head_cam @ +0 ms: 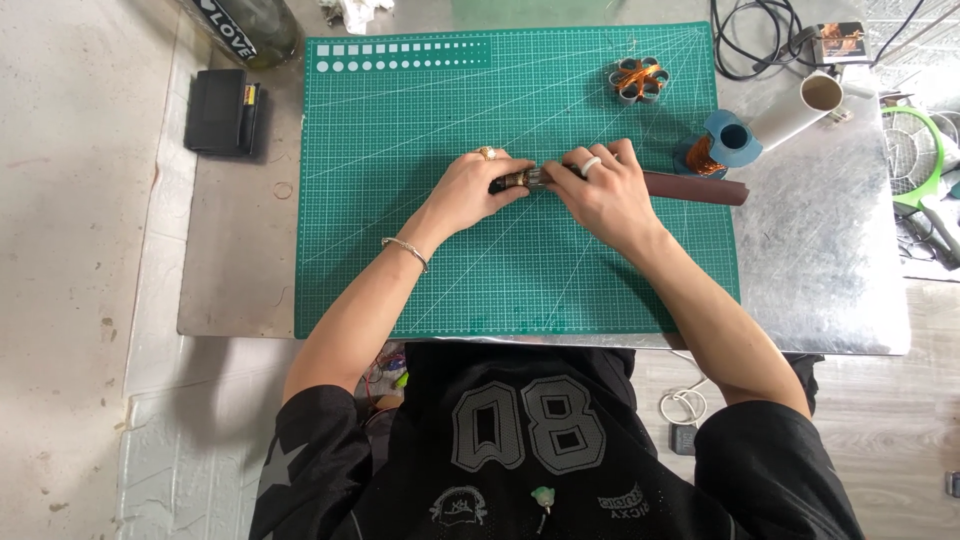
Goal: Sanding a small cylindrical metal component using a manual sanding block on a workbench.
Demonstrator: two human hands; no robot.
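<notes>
The dark brown rod (695, 187) lies flat on the green cutting mat (420, 250), in the mat's right half a little above its middle, with its long axis running left to right, nearly parallel to the mat's far edge and dipping slightly toward the right edge. Its right end pokes out well past the right hand (600, 190), stopping just short of the mat's right edge; its left end, a short section that looks metallic and banded, sits between the two hands. No container holding anything can be made out: the blue spool (730, 140) near the mat's far right corner shows an open bore, with copper wire wound low on its side, and the white tube (805, 105) lying on the metal table (830, 260) beyond that corner shows a hollow mouth facing the camera. The right hand is closed over the rod from above, fingers curled around it, a white ring on one finger. The left hand (475, 185) pinches the rod's left end with its fingertips, a gold ring on one finger. A small copper-wound coil (639, 79) rests near the mat's far edge, well apart from both hands.
</notes>
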